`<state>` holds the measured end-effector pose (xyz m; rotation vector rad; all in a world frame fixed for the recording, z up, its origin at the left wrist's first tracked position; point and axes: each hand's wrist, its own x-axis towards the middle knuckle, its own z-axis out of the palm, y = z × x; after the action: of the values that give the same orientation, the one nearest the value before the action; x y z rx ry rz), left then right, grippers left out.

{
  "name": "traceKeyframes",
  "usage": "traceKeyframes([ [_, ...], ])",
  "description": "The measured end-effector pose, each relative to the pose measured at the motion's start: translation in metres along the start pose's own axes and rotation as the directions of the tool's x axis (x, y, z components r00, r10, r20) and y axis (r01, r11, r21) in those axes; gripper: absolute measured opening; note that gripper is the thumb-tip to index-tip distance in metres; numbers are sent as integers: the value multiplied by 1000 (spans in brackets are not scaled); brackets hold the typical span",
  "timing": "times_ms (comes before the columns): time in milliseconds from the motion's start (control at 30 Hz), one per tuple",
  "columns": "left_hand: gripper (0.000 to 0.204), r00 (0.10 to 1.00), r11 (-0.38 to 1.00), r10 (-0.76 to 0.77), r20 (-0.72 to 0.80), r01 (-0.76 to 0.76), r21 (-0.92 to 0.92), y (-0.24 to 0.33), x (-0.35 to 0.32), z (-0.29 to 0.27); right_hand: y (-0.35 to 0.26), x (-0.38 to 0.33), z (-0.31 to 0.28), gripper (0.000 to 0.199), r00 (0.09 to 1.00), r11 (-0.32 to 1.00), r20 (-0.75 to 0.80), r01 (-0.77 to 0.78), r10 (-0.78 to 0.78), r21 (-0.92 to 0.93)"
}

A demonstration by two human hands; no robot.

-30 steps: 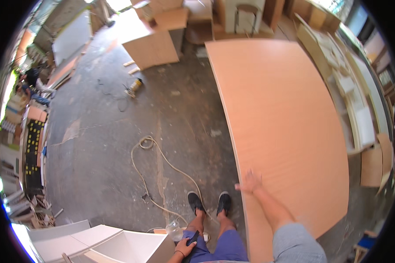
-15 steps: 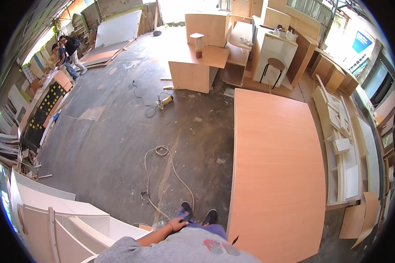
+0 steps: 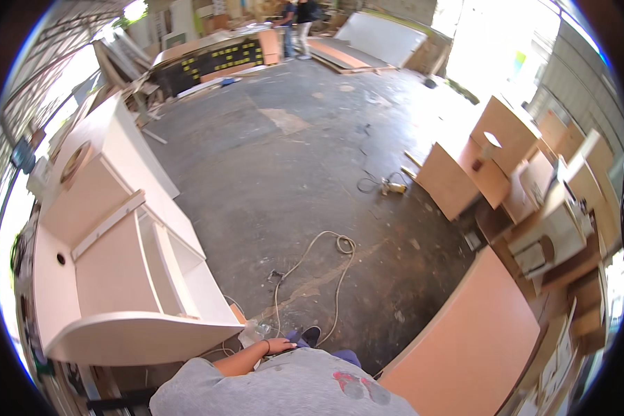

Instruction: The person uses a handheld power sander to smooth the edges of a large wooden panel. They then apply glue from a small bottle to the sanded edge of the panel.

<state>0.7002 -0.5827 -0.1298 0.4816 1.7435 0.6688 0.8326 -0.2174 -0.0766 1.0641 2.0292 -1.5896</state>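
My left hand [image 3: 280,345] rests low in front of my grey shirt, by my thigh, with a dark band at the wrist. Its fingers look stretched out and lie against my purple trousers; nothing shows clearly in them. Beside the fingertips is my dark shoe [image 3: 312,335]. A crumpled clear plastic piece [image 3: 254,333] lies on the floor near this hand. Left of it stands a pale wooden cabinet [image 3: 111,253] with a curved front edge and open compartments. My right hand is out of view. A large orange-brown wood panel [image 3: 471,340] lies to my right.
A pale cable [image 3: 338,295] loops over the grey concrete floor [image 3: 284,180] ahead. Farther off lies a yellow power tool [image 3: 394,187] with its cord. Wooden furniture pieces [image 3: 447,180] crowd the right. Two people [image 3: 303,31] stand far back beside a black, yellow-squared bench front [image 3: 218,64].
My view has turned left: the pale cabinet shows more fully, while the large panel and the furniture have shifted right. My left hand stays by my thigh.
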Motion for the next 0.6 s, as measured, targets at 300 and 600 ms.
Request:
traceKeyframes([
  [300,77,937,867,-202,-286,35,-498,24,-32,80,-57,72,-46,45,960,970,265,144,-89,-196],
  [600,79,604,659,-464,-648,-254,-708,20,-46,235,-101,134,-71,47,835,866,546,321,-67,-384],
])
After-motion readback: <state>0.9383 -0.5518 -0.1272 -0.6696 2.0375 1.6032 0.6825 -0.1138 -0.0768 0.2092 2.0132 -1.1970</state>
